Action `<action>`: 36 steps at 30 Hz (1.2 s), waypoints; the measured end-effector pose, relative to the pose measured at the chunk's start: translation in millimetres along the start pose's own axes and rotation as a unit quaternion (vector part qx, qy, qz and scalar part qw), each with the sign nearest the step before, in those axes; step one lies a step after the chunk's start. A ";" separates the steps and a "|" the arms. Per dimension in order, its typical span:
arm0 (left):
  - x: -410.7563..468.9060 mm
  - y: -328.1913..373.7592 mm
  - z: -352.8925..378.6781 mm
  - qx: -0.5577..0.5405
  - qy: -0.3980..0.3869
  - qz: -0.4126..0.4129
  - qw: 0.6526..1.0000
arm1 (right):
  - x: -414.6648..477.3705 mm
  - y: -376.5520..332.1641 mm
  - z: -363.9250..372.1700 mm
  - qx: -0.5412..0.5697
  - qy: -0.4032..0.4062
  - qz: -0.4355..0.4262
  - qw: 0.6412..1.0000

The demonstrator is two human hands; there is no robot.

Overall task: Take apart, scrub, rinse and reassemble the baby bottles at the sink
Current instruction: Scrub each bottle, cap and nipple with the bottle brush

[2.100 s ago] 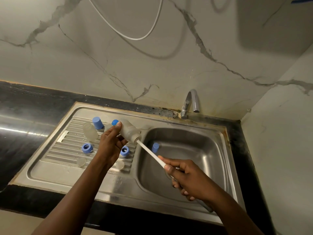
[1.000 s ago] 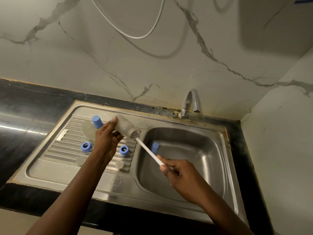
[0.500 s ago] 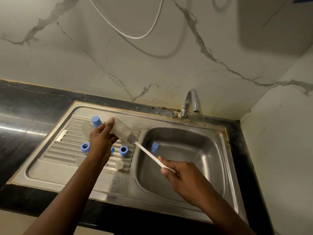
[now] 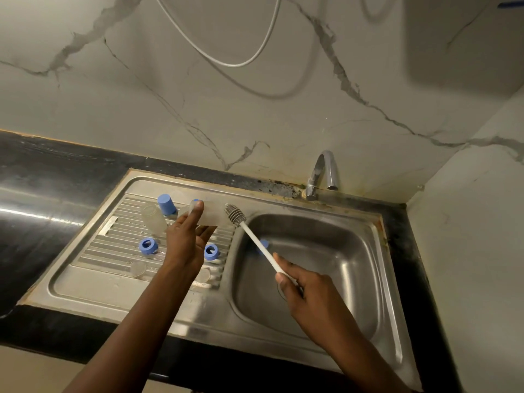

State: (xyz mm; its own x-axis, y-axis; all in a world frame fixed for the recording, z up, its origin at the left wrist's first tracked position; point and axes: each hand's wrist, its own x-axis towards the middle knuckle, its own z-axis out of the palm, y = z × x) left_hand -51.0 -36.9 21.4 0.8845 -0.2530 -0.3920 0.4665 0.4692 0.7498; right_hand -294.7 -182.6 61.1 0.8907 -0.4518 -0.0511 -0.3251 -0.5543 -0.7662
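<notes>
Gripping bottle over the drainboard, left hand — right hand clasps brush, bristles outside the mouth

This is looking like a home kitchen: a stainless steel sink with a ribbed drainboard is sitting in a glossy black counter, a curved chrome tap is rising behind it, and marble-veined wall panels are meeting in a corner.

Brushed stainless-steel sink with ribbed drainboard; glossy black stone counter; veined marble wall; translucent plastic bottle; matt blue plastic collars.
</notes>
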 end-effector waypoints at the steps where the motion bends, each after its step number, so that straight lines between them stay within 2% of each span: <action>1: -1.6 -1.9 1.3 0.005 0.006 0.000 1.000 | 0.5 -0.2 1.8 -0.004 0.002 0.007 1.000; 11: -24.3 -10.6 20.6 0.012 -0.001 -0.026 1.000 | 19.2 -18.7 7.7 -0.045 0.034 0.045 0.997; 29: -33.4 -1.8 26.5 -0.109 0.056 -0.125 0.984 | 0.9 -3.9 -1.1 -0.075 0.033 -0.007 0.997; 36: -39.7 -6.1 27.4 -0.072 0.012 -0.168 0.983 | 12.6 -0.3 -1.7 -0.067 0.048 -0.005 0.997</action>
State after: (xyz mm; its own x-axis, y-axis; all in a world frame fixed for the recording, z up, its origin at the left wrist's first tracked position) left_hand -89.1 -53.0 46.9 0.6796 -0.3945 -0.6185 0.7265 0.4786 0.4931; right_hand -283.9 -189.4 61.8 0.8617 -0.5068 0.0227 -0.3613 -0.6444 -0.6740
